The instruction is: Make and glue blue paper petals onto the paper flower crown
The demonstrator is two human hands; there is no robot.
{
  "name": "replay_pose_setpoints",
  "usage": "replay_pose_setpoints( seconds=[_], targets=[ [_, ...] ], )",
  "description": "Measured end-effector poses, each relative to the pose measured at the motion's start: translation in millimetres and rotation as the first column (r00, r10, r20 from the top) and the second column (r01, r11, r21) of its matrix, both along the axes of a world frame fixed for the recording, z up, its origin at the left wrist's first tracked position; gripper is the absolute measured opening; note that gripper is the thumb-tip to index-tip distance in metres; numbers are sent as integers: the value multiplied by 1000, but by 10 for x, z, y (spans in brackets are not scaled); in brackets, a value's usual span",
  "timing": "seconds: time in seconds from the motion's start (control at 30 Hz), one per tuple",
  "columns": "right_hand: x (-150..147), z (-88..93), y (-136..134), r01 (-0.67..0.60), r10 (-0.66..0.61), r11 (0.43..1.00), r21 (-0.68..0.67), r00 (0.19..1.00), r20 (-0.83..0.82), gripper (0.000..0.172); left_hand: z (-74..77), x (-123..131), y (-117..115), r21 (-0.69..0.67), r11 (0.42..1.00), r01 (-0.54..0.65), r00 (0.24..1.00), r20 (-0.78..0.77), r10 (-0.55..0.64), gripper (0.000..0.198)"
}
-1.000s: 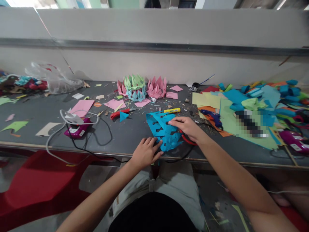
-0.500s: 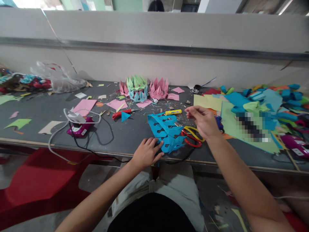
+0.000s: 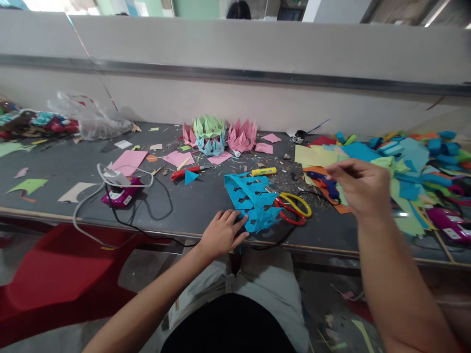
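Observation:
A blue paper crown (image 3: 253, 198) with pointed tips and cut-out holes lies on its side near the table's front edge. My left hand (image 3: 223, 231) rests at its near left corner, fingers apart, fingertips touching the paper. Over the right part of the table hovers my right hand (image 3: 362, 189), thumb and fingers pinched together; whether anything small is between them cannot be made out. Just left of it lies a blue glue gun (image 3: 324, 184). Scissors (image 3: 292, 208) with yellow and red handles touch the crown's right side, and a yellow marker-like tube (image 3: 264, 171) lies behind it.
Pink, green and light-blue paper crowns (image 3: 209, 135) stand at the back by the wall. A red-handled cutter (image 3: 187, 172) lies left of centre. A purple power strip (image 3: 121, 193) with looped cables sits farther left. Coloured paper (image 3: 408, 147) is heaped at right. A red chair (image 3: 69, 274) stands front left.
My right hand has moved right, away from the scissors and toward the paper heap, uncovering the glue gun. My left hand and the blue crown have stayed nearly still.

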State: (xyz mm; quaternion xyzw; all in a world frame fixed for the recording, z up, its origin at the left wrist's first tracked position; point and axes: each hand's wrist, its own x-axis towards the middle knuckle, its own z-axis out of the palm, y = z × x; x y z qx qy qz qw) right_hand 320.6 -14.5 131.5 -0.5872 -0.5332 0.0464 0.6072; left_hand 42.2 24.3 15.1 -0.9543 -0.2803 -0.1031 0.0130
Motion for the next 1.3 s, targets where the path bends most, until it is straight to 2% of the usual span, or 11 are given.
replay_pose_setpoints(
  seconds=[0.1, 0.23, 0.37, 0.47, 0.53, 0.6, 0.73, 0.9, 1.03, 1.2, 1.3],
  targets=[
    [10, -103, 248, 97, -67, 988, -121, 971, 231, 15, 3, -2, 3, 9, 1000, 0, 1000, -6, 0, 48],
    [39, -213, 636, 90, -38, 976, -198, 966, 254, 13, 2, -6, 4, 17, 1000, -5, 1000, -7, 5, 48],
    [-58, -255, 831, -36, 141, 941, -335, 945, 294, 15, -4, -5, 6, 24, 1000, -7, 1000, 1, 7, 47],
    [-209, -260, 840, -224, 338, 892, -393, 907, 249, 22, -12, 0, 7, 18, 1000, -6, 1000, -1, 6, 48],
    [-303, -265, 826, -317, 407, 859, -402, 899, 161, 23, -16, 2, 6, 17, 1000, -4, 1000, -1, 4, 47],
    [-372, -275, 817, -353, 414, 841, -409, 907, 70, 20, -18, 1, 4, 18, 1000, -3, 1000, 1, 3, 47],
    [-433, -294, 820, -352, 385, 854, -383, 923, 12, 23, -13, -1, 2, 11, 1000, -5, 1000, -3, 5, 48],
    [-481, -295, 790, -447, 462, 825, -346, 886, -41, 32, -1, -4, -2, 1, 1000, -6, 1000, -1, 6, 48],
    [-536, -261, 743, -391, 412, 856, -339, 911, -9, 24, 2, -7, -6, 1, 1000, -3, 1000, -1, 3, 48],
    [-561, -233, 737, -322, 406, 871, -370, 897, 173, 28, -1, -4, -5, 8, 1000, -4, 1000, -2, 4, 48],
    [-534, -260, 789, -250, 337, 922, -295, 894, 294, 28, -5, -4, -3, 10, 1000, -7, 1000, -1, 7, 48]
  ],
)
